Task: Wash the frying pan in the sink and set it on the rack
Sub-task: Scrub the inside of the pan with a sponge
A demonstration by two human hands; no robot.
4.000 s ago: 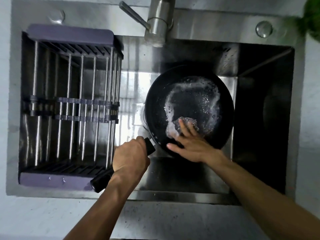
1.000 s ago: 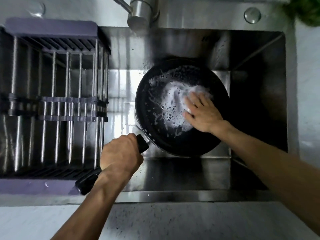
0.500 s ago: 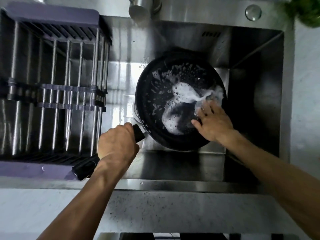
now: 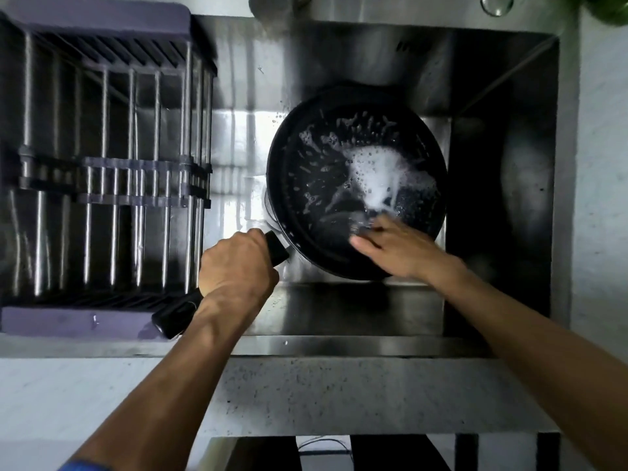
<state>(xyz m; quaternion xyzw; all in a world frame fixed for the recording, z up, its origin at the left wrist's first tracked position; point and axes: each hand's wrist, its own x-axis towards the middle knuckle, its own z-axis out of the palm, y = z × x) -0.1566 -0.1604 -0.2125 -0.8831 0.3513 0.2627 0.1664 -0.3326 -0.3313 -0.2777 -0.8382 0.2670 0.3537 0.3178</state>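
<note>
head view, looking down into sink [image 4: 503, 96]. frying pan [image 4: 316, 171] sits tilted in basin, foam [image 4: 380, 175] spread across inside. left hand [image 4: 238, 266] wrapped tight round black handle [image 4: 175, 316], likely to brace pan against scrubbing. right hand [image 4: 397, 249] inside pan near lower rim, fingers [image 4: 362, 243] stretched over scrubber [image 4: 360, 222], blurred, so grip unclear. rack [image 4: 102, 171] just beside, on left of basin, stands bare. judging by suds, rinse not yet done.

You see one frying pan [image 4: 326, 185], one sink [image 4: 503, 96], one rack [image 4: 102, 171], two hands, and what may be one scrubber [image 4: 361, 223], blurred.
</note>
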